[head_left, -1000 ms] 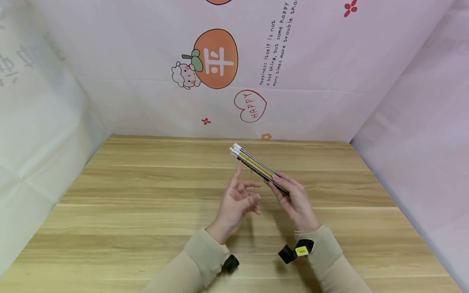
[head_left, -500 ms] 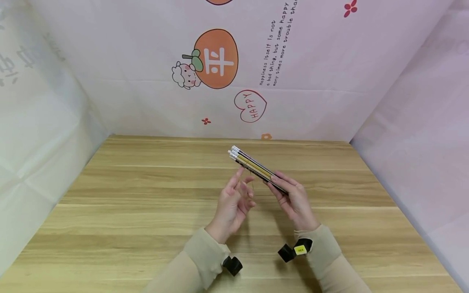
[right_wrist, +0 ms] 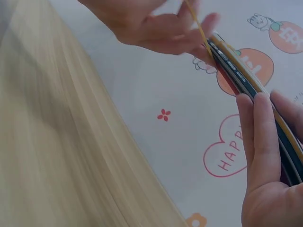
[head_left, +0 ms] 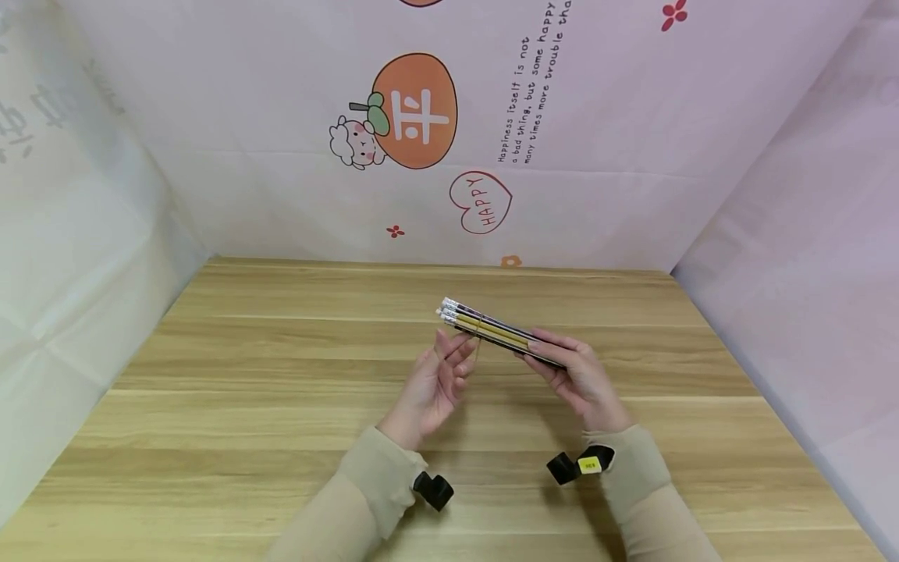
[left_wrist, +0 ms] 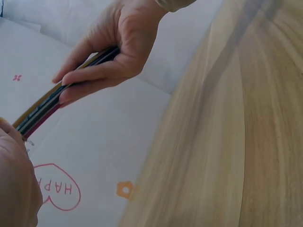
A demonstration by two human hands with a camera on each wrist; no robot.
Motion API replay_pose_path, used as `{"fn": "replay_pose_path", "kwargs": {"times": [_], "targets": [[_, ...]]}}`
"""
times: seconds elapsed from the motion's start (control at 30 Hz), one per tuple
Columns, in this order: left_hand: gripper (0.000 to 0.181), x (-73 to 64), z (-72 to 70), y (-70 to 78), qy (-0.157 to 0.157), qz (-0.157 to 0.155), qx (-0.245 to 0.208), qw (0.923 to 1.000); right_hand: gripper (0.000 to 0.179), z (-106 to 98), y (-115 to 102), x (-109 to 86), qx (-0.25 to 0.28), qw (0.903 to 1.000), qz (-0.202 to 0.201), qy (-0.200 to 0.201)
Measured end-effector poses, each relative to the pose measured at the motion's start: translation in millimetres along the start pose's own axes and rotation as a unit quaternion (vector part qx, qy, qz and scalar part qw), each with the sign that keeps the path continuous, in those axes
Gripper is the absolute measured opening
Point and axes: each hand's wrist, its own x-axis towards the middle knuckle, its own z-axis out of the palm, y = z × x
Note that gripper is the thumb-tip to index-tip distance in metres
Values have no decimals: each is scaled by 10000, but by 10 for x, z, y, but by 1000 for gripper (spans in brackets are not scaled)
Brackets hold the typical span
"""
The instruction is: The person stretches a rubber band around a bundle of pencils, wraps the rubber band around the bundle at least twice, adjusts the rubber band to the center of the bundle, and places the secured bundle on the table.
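A bundle of several pencils (head_left: 495, 330), yellow and dark with white erasers in silver ferrules, is held above the table, tilted with its eraser ends up to the left. My right hand (head_left: 583, 378) grips its lower end between thumb and fingers. At the eraser end, my left hand (head_left: 430, 390) has its fingers hooked in a thin yellow rubber band (right_wrist: 200, 29). The band crosses the pencils and stretches taut down to those fingers. In the left wrist view, the right hand (left_wrist: 125, 52) wraps the bundle from above, and the left hand covers its near end.
Under both hands lies a wood-grain table (head_left: 246, 406). A white printed cloth (head_left: 597, 211) rises behind it, with more cloth along both sides. Black cameras sit on both wrists, the right one with a yellow label (head_left: 589, 465).
The pencils have tipped flatter, their eraser ends lower. My left hand has moved left and slightly down, its fingers drawing together on the rubber band. The right hand has shifted slightly right.
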Motion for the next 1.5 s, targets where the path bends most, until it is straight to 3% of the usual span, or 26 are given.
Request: {"fn": "replay_pose_path", "kwargs": {"times": [0.33,0.47,0.6,0.83,1.0,1.13,1.23,1.5], "targets": [[63,-4,-93,129,-176,-845,323,9957,29,-152,-99,-4,-326,9989,214,-278],[68,6,-137,174,-477,-1115,317,9921,28,-180,-126,-15,-575,9972,211,-419],[74,14,-185,201,-791,-1232,353,9886,30,-194,-139,-29,-795,9947,192,-623],[75,1,-222,223,-816,-1325,1062,9821,34,-238,-152,-31,-1241,9859,73,-1123],[91,1,-235,240,-929,-1394,1778,9697,36,-264,-185,-37,-1515,9760,-88,-1560],[90,7,-254,254,-926,-1458,2438,9543,34,-269,-206,-48,-1784,9680,-167,-1756],[83,10,-268,261,-944,-1463,2762,9452,33,-259,-217,-58,-2115,9630,-153,-1665],[58,-1,-245,280,-825,-1494,3215,9314,29,-182,-245,-108,-3043,9439,-183,-1272]]}}
